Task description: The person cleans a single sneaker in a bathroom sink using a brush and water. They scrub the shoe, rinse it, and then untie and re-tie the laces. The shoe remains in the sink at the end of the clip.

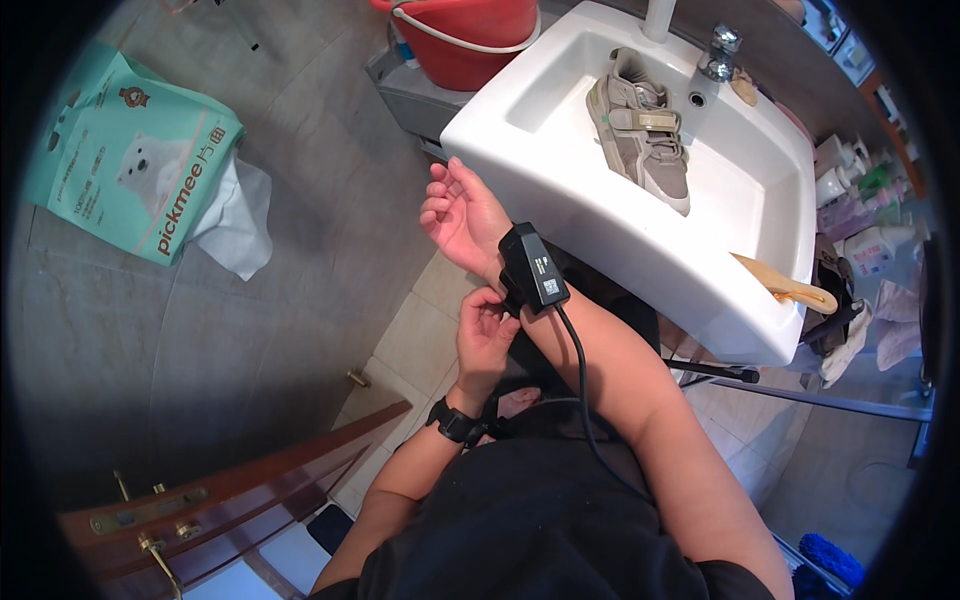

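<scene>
My right hand (469, 217) is raised palm up in front of the sink, fingers loosely curled, holding nothing. A black strapped device (534, 268) with a cable sits on that wrist. My left hand (484, 337) is at the underside of this wrist, thumb and fingertips at the black strap; whether they grip it is hard to tell. My left wrist wears a black band (454, 421). In the white sink (517, 169) lies a grey-beige shoe (649, 135) with a strap and laces. A wooden-handled tool (795, 289) rests at the basin's near right corner.
A chrome faucet (721, 52) stands at the sink's back, beside a red bucket (480, 45) on a grey stand. A green tissue pack (142, 165) is at the left wall. A wooden door (247, 487) stands at lower left. Several bottles (862, 187) crowd the right side.
</scene>
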The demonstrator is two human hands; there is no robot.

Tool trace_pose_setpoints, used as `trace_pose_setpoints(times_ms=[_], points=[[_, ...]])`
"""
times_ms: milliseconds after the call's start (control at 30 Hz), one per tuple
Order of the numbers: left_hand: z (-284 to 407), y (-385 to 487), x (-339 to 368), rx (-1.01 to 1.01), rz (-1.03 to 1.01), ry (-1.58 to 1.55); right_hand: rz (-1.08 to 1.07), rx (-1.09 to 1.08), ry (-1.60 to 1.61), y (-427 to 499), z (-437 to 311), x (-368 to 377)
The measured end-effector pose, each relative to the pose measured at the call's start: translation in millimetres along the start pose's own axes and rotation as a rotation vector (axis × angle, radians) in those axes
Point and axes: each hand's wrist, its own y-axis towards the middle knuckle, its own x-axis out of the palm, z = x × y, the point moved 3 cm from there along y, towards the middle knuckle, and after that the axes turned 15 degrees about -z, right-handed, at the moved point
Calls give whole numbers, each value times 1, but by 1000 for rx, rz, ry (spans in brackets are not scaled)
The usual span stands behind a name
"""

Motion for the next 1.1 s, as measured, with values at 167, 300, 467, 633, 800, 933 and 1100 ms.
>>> trace_pose_setpoints(times_ms=[167,300,467,633,800,933,1100], points=[[-2,-3,0,-45,-22,139,-2,77,-9,-1,0,-3],[8,-2,-9,-136,-108,425,-33,139,-128,1,4,-3],[35,-1,-17,-111,-157,555,-50,342,-702,-8,29,-6],[42,-5,-10,-187,102,338,-238,254,-2090,-13,26,-6],[46,-2,-16,-103,-34,610,-192,206,-1986,-9,22,-1],[43,-9,-16,85,-188,831,5,224,-984,-3,22,-1],[26,-7,-19,10,-160,719,152,175,-187,-4,18,-8]])
